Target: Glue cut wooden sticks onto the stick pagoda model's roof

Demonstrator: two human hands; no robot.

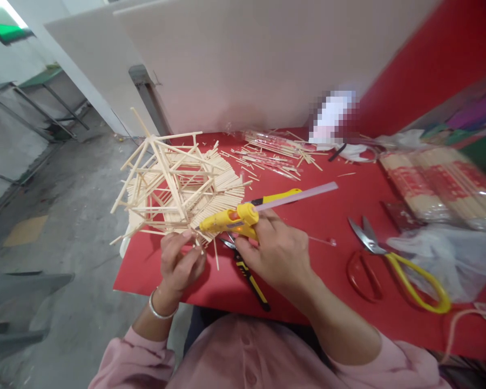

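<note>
My right hand [277, 251] is wrapped round a yellow glue gun [227, 220], from whose rear a long pale glue stick [297, 196] sticks out. The gun's nozzle points left, close to the fingertips of my left hand [180, 259]. Those fingers are pinched on a small wooden stick piece [200, 247], at the near edge of a stick model [174, 183]. The model has an open peaked frame over a fan-shaped base of sticks. Black-and-yellow pliers [249, 278] lie on the table below the gun, partly hidden by my right hand.
Scissors with red and yellow handles [415, 281] lie on the red table [319, 286] at the right, beside a clear plastic bag [445, 259]. Packs of sticks [449, 186] lie behind them. Loose sticks [267, 154] are scattered at the back. A yellow-handled tool [281, 196] lies behind the gun.
</note>
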